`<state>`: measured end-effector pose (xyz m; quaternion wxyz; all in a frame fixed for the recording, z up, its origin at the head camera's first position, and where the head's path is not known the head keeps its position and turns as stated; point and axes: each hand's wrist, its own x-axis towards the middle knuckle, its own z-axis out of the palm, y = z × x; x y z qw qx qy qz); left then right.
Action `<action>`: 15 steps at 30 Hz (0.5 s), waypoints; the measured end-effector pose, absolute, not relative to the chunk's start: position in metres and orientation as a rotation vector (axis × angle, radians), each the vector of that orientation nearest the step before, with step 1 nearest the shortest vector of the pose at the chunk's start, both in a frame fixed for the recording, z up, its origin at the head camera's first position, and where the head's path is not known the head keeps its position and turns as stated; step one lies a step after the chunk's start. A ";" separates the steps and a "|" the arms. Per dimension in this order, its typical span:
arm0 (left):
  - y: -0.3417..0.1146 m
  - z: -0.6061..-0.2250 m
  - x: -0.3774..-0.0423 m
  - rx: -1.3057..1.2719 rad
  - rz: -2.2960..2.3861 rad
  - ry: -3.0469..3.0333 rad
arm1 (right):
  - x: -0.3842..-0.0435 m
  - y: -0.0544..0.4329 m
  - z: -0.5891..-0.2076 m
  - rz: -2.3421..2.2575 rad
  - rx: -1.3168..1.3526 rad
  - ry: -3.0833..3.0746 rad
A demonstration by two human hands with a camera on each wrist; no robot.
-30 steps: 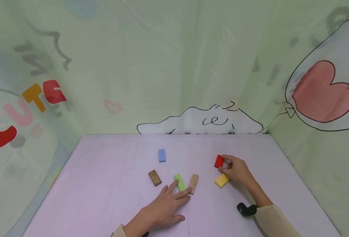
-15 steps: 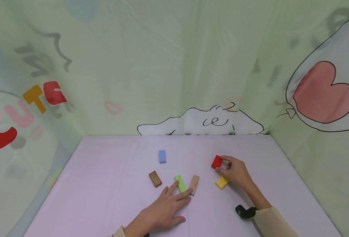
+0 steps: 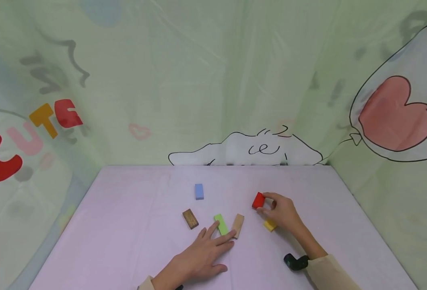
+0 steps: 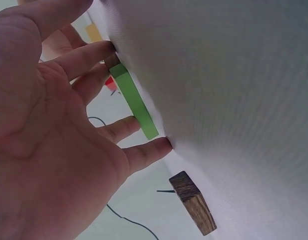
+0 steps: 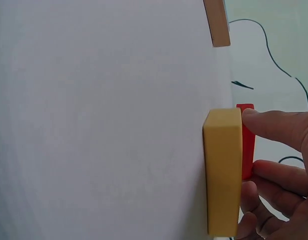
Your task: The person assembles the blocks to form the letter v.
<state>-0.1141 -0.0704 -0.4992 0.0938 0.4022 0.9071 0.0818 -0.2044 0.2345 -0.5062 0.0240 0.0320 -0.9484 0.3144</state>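
My right hand pinches a red wooden block between thumb and fingers, on the right half of the table. A yellow block lies just below that hand, partly covered by it; in the right wrist view it stands in front of the red block. The left hand is spread over the table with straight fingers. Its fingertips reach a light green block and the near end of a tan block. In the left wrist view two fingers meet the green block.
A dark brown block lies left of the green one, and a blue block lies farther back. A pale cloth covers the table. Printed curtains enclose its back and sides.
The right hand has moved left and slightly toward me with the red block, covering more of the yellow block. The left hand and the other blocks have stayed put.
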 end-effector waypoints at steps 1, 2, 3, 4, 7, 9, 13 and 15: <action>-0.070 -0.499 -0.114 1.194 0.243 2.689 | -0.204 0.233 -0.506 0.977 0.091 -2.939; -0.070 -0.499 -0.114 1.195 0.239 2.688 | -0.203 0.231 -0.506 0.979 0.087 -2.942; -0.071 -0.499 -0.115 1.195 0.234 2.688 | -0.203 0.229 -0.505 0.981 0.084 -2.944; -0.071 -0.500 -0.114 1.196 0.230 2.689 | -0.202 0.227 -0.505 0.982 0.080 -2.947; -0.071 -0.501 -0.114 1.189 0.226 2.687 | -0.200 0.222 -0.505 0.974 0.081 -2.951; -0.071 -0.501 -0.114 1.184 0.229 2.686 | -0.200 0.220 -0.505 0.965 0.087 -2.950; -0.071 -0.502 -0.115 1.194 0.225 2.691 | -0.199 0.218 -0.505 0.955 0.101 -2.948; -0.071 -0.502 -0.115 1.201 0.225 2.693 | -0.199 0.217 -0.505 0.948 0.116 -2.946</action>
